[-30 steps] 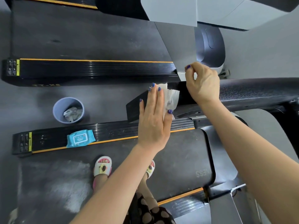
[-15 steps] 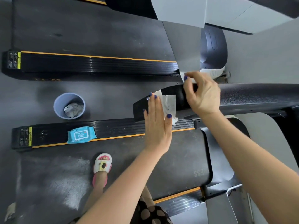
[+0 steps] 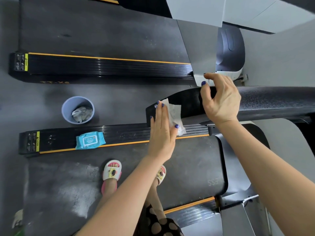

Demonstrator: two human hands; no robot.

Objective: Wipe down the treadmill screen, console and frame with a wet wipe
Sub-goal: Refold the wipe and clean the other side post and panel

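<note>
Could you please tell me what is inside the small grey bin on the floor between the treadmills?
The bin holds crumpled used wipes, greyish and piled at the bottom. Anything beneath them is covered.

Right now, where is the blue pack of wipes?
The blue pack of wipes lies low on the left, on the black side rail with the orange stripe, just below the grey bin.

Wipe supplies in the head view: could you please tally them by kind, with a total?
Wipe in use, under the left hand: 1
Wipe pack: 1
Bin: 1
Total: 3
</note>
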